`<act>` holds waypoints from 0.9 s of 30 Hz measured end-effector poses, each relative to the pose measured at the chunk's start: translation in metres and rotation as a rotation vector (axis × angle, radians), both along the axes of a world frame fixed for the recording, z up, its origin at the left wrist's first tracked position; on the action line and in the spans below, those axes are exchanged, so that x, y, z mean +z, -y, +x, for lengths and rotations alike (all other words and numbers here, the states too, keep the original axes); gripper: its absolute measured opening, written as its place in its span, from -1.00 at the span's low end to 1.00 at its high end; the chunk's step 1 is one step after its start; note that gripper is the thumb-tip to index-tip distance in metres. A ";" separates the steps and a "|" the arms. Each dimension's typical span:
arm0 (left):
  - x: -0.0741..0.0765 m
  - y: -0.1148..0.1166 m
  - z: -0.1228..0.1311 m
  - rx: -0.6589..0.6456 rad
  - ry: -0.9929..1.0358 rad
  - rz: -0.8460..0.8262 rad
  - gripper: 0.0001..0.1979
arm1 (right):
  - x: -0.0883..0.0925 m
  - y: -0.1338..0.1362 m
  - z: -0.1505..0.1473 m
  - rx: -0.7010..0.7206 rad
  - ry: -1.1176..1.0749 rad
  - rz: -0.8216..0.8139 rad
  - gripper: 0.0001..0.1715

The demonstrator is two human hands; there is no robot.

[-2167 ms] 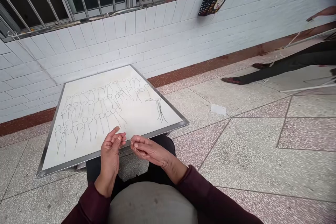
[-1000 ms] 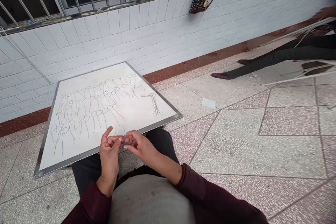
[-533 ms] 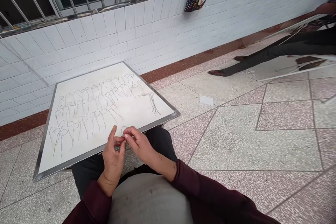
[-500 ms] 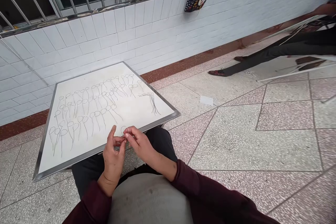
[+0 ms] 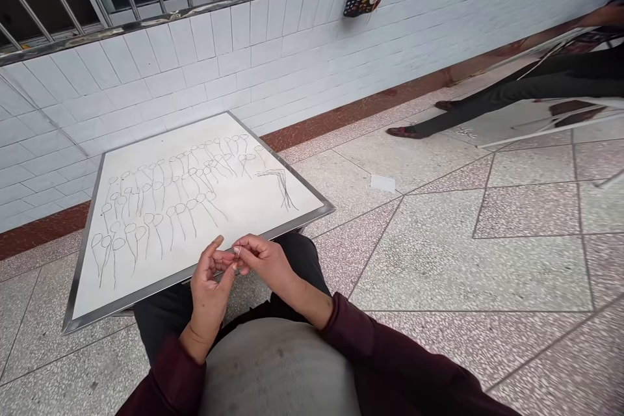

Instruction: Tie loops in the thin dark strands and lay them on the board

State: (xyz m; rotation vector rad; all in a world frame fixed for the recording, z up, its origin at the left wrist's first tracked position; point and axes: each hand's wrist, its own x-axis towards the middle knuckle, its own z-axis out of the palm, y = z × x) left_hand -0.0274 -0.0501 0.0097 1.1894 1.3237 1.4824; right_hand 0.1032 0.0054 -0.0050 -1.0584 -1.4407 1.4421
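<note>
The left hand (image 5: 208, 281) and right hand (image 5: 267, 264) met at the near edge of the worktop (image 5: 146, 272), fingers of both closed on a thin wire (image 5: 237, 251) pinched between their tips.

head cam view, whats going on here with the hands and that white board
A seated person has a white board across the lap. The left hand and right hand meet at its near edge, fingertips pinching a thin strand too fine to make out. On the board lie rows of small looped strands and a loose bundle near its right corner. Another person's legs stretch across the floor beyond.
</note>
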 end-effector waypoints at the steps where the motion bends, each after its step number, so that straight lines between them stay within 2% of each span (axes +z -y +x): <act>1: 0.000 0.001 0.001 -0.005 -0.028 0.001 -0.48 | 0.001 0.001 0.001 -0.005 0.033 0.016 -0.78; 4: -0.003 0.001 0.003 0.009 -0.021 -0.009 -0.53 | 0.003 0.003 0.001 -0.003 0.101 0.060 -0.82; 7: -0.004 0.000 0.004 0.025 0.110 -0.021 -0.57 | 0.002 0.003 0.002 0.019 0.121 0.101 -0.80; 11: -0.004 -0.003 0.001 0.010 0.284 -0.054 -0.60 | -0.002 0.003 0.002 0.042 0.074 0.203 -0.73; 17: -0.006 -0.005 -0.004 -0.034 0.426 -0.114 -0.61 | -0.007 0.001 0.005 0.109 0.001 0.397 -0.67; 23: -0.007 -0.007 -0.006 -0.160 0.517 -0.176 -0.64 | -0.001 0.000 0.012 0.233 -0.061 0.372 -0.60; 27: -0.004 -0.007 -0.004 -0.208 0.558 -0.225 -0.53 | 0.002 -0.001 0.017 0.234 -0.083 0.352 -0.62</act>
